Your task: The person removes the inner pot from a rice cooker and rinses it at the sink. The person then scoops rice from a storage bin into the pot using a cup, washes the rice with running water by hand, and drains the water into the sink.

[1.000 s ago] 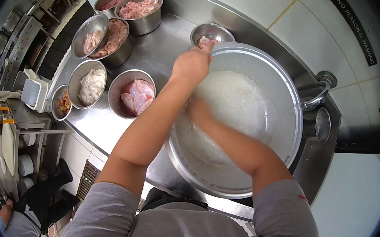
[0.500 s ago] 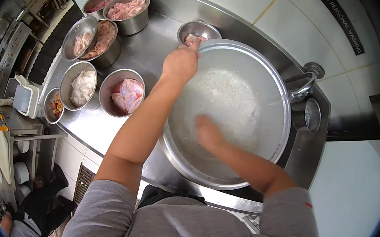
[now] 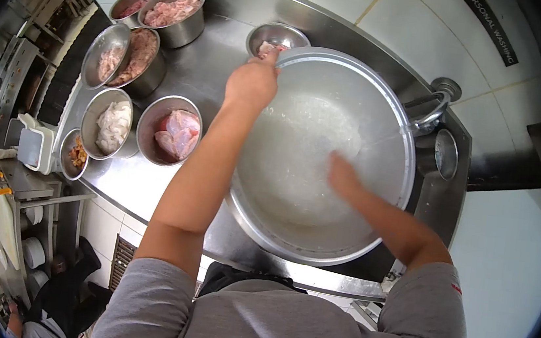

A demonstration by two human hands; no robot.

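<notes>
A large metal basin (image 3: 390, 92) holds cloudy liquid (image 3: 307, 133). My left hand (image 3: 253, 83) grips the basin's rim at its upper left, with its fingers closed over the edge. Just beyond those fingers, a small steel bowl (image 3: 279, 33) holds some pale meat. My right hand (image 3: 343, 175) is inside the basin, its fingers blurred by motion and partly in the liquid, so their shape cannot be made out. Left of my left forearm stands a steel pot (image 3: 177, 134) with pink meat pieces in reddish liquid.
At the left of the steel counter (image 3: 213, 51) stand several steel pots of meat, one with a white mass (image 3: 114, 127) and a small bowl of orange-brown bits (image 3: 77, 154). A tap (image 3: 431, 116) is behind the basin. Another person's dark-clothed legs (image 3: 67, 286) show at lower left.
My right hand has swept from the basin's left side toward its middle right through the liquid. My left hand stays on the rim. The whole view has shifted slightly.
</notes>
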